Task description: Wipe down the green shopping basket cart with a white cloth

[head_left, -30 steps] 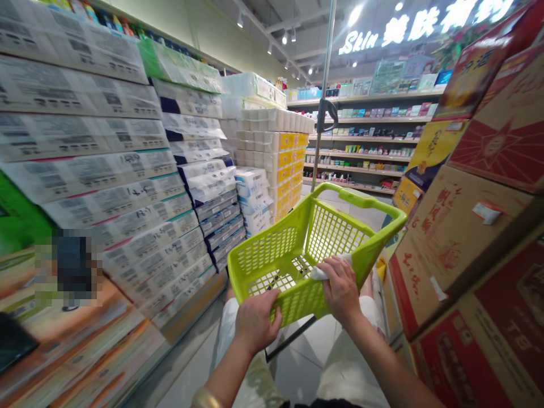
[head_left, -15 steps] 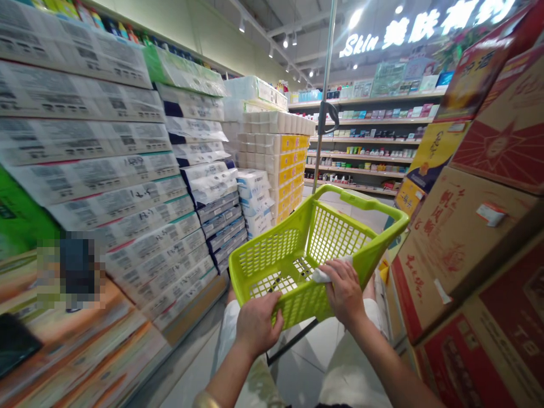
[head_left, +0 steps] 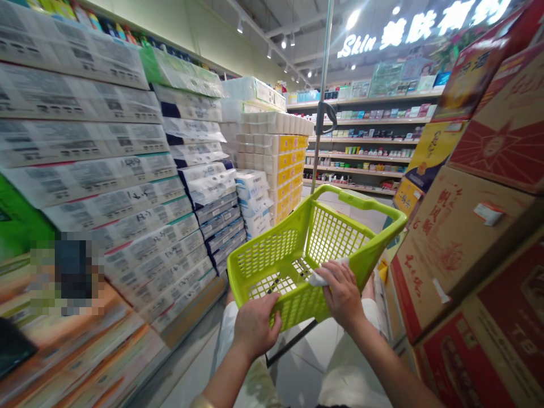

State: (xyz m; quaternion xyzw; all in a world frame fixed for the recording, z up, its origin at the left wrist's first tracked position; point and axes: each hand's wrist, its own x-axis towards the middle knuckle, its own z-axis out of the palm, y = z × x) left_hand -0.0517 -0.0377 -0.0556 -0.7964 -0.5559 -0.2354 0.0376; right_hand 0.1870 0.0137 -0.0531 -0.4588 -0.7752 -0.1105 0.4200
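A lime-green plastic shopping cart basket (head_left: 272,249) with perforated walls stands in front of me, between my knees. On its near left rim my left hand (head_left: 257,323) is closed, the thumb lying over the edge. My right hand (head_left: 342,289) presses a crumpled white cloth or tissue (head_left: 319,277) against the near rim farther right, its fingers curled over it. The basket's looped handle (head_left: 361,203) rises at the far right side. Inside, the basket shows only its slotted floor and walls. My palms are hidden.
Stacked white paper packs (head_left: 140,187) line the left, with orange-sided boxes (head_left: 114,345) nearer me. Brown and red cartons (head_left: 446,226) rise close on the right. A metal pole (head_left: 325,68) stands behind the cart. Stocked shelves (head_left: 361,122) run across the back.
My right hand has slid the white cloth slightly left along the near rim. The left hand keeps its grip on the rim, and the view has shifted a little.
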